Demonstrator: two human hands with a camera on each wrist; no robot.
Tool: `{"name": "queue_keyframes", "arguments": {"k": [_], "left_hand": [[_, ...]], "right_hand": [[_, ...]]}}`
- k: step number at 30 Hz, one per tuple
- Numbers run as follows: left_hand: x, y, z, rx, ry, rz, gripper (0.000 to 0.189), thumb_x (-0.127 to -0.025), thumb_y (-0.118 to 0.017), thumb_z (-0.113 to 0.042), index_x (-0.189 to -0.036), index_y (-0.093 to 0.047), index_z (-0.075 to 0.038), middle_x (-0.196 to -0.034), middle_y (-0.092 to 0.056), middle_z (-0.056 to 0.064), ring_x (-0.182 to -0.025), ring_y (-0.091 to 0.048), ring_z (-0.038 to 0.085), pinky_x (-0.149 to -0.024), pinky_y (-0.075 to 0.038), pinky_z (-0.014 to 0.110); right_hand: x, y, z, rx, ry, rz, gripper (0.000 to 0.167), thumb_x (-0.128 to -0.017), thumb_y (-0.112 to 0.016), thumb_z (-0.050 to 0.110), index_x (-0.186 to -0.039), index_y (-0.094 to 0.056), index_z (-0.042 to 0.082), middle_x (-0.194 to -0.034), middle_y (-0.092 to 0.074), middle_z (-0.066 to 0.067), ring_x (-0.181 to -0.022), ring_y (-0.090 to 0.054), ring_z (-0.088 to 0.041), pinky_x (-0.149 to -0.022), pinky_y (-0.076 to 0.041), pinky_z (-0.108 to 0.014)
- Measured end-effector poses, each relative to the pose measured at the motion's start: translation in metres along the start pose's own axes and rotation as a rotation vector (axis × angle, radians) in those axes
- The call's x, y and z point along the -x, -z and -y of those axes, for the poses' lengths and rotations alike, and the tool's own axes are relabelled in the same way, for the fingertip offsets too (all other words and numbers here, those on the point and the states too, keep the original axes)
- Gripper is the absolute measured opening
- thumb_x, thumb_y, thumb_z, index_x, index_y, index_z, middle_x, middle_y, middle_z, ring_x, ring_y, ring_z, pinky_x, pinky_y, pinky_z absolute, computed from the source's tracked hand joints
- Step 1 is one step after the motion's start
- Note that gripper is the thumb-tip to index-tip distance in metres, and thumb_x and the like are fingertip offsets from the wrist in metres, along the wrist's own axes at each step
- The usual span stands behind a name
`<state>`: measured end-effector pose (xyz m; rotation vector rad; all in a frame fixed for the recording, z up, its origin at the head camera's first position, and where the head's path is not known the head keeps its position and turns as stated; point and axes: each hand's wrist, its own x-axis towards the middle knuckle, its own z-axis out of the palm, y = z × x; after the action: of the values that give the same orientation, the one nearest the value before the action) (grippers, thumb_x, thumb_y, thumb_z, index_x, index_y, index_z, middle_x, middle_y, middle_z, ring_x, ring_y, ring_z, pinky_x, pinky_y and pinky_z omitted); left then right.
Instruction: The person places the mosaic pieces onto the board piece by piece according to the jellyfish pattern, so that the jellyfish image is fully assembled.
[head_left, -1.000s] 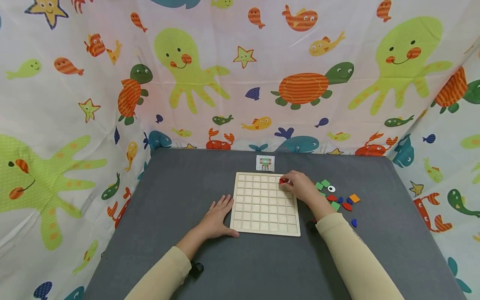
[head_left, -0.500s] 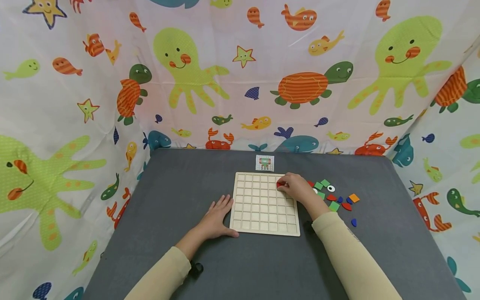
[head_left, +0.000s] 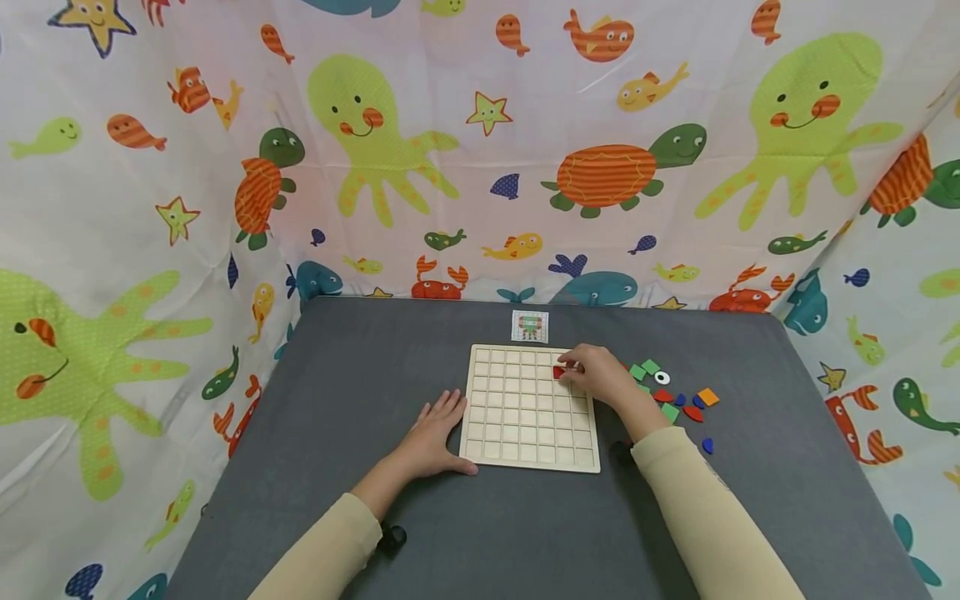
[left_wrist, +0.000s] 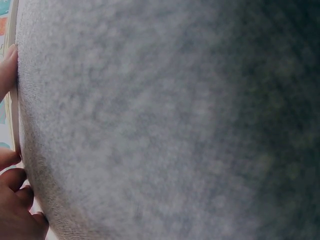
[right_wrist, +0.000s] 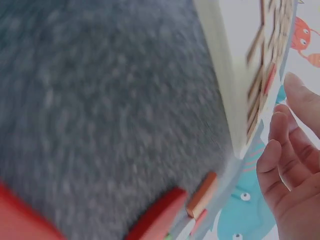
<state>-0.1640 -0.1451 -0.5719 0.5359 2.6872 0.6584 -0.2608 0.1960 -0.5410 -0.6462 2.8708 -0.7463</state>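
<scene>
A pale wooden grid board (head_left: 528, 412) lies on the grey table. One small red piece (head_left: 558, 372) sits in a cell of its second row, toward the right side. Just right of this piece is my right hand (head_left: 600, 373), fingers bent but loose. In the right wrist view the fingers (right_wrist: 270, 155) appear apart from the red piece (right_wrist: 270, 78), holding nothing. My left hand (head_left: 433, 435) rests flat with spread fingers against the board's left edge, the thumb near its lower left corner. Only part of the left hand (left_wrist: 20, 205) enters the left wrist view.
Right of the board lie loose pieces: green squares (head_left: 651, 367), a white ring (head_left: 662, 377), red ones (head_left: 693, 413), an orange square (head_left: 708, 396) and blue ones (head_left: 708, 446). Behind the board is a small picture card (head_left: 530, 326). A printed curtain (head_left: 450, 150) surrounds the table.
My right hand carried the red piece slightly left and down, then let it go on the board and drew back a little. The left hand stayed in place.
</scene>
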Motion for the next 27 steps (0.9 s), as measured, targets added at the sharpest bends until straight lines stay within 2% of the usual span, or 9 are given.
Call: {"name": "queue_keyframes", "arguments": {"k": [5,11,18,23,27], "left_hand": [[0.000,0.001,-0.001,0.000,0.001,0.002,0.126,-0.068,-0.086,-0.062,-0.162,-0.020,-0.011,-0.170,-0.012,0.008,-0.158,-0.005,0.027,-0.126,-0.008,0.056],[0.000,0.001,-0.001,0.000,0.009,-0.001,0.126,-0.068,-0.087,-0.060,-0.162,-0.020,-0.011,-0.170,-0.011,0.007,-0.158,-0.005,0.026,-0.126,-0.008,0.056],[0.001,0.003,-0.003,-0.001,0.015,0.000,0.126,-0.068,-0.088,-0.060,-0.162,-0.020,-0.010,-0.170,-0.012,0.009,-0.158,-0.006,0.027,-0.126,-0.008,0.056],[0.005,0.006,-0.008,0.020,0.017,0.007,0.126,-0.068,-0.089,-0.057,-0.162,-0.021,-0.008,-0.170,-0.013,0.011,-0.158,-0.007,0.029,-0.126,-0.008,0.056],[0.004,0.005,-0.008,0.015,0.021,0.009,0.125,-0.068,-0.089,-0.057,-0.162,-0.020,-0.010,-0.170,-0.012,0.009,-0.158,-0.006,0.028,-0.126,-0.008,0.056]], "right_hand": [[0.010,0.012,0.001,-0.009,-0.010,-0.026,0.031,-0.094,-0.074,0.017,-0.122,-0.072,0.005,-0.105,-0.071,-0.009,-0.083,-0.061,-0.019,-0.072,-0.055,-0.038],[0.022,0.023,0.000,-0.013,-0.009,-0.086,0.032,-0.093,-0.074,0.015,-0.122,-0.072,0.004,-0.106,-0.071,-0.011,-0.086,-0.065,-0.021,-0.075,-0.057,-0.040],[0.039,0.036,-0.007,-0.066,-0.069,-0.121,0.034,-0.093,-0.074,0.014,-0.124,-0.071,0.003,-0.106,-0.070,-0.012,-0.088,-0.063,-0.024,-0.074,-0.058,-0.041],[0.058,0.042,-0.015,-0.040,-0.092,-0.158,0.035,-0.092,-0.076,0.015,-0.124,-0.071,0.005,-0.109,-0.070,-0.011,-0.088,-0.061,-0.023,-0.073,-0.055,-0.040],[0.071,0.047,-0.026,-0.014,-0.086,-0.203,0.033,-0.090,-0.077,0.012,-0.122,-0.072,0.005,-0.105,-0.070,-0.012,-0.083,-0.059,-0.021,-0.066,-0.052,-0.035]]}}
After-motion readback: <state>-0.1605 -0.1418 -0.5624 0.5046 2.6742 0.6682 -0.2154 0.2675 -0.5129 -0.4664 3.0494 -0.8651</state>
